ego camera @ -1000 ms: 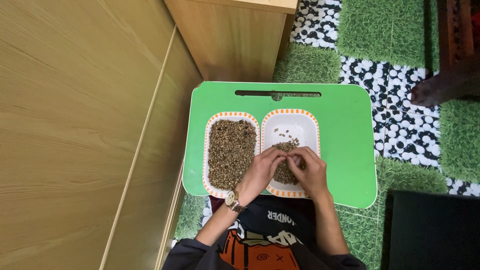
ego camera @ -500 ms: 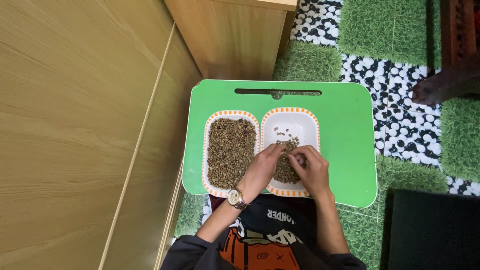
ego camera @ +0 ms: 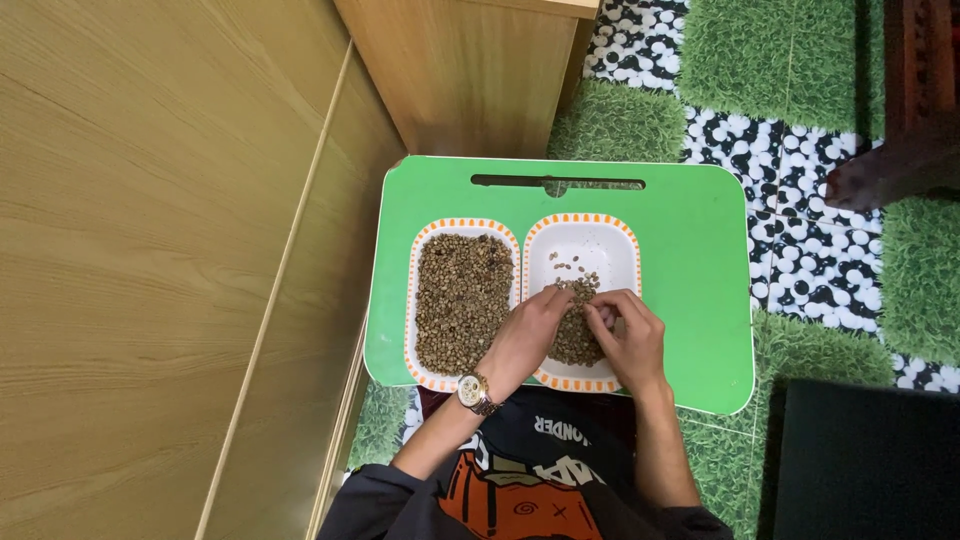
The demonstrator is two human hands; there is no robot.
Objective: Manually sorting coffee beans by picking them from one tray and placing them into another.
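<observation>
Two white rectangular dishes with orange-marked rims sit side by side on a green lap table. The left dish is full of small brownish-green beans. The right dish holds a smaller heap of the same beans at its near end. My left hand, with a wristwatch, reaches across into the right dish, fingertips on the heap. My right hand rests over the heap beside it, fingers curled and pinching among the beans. Whether either hand holds beans is hidden.
A wooden wall panel runs along the left and a wooden cabinet stands behind the table. The floor has green turf squares and black-and-white pebble tiles. Someone's foot shows at the right. A dark object lies at bottom right.
Both hands shifted slightly farther into the right dish and apart from each other; the fingers that met over the heap now work separately. The view rose a little.
</observation>
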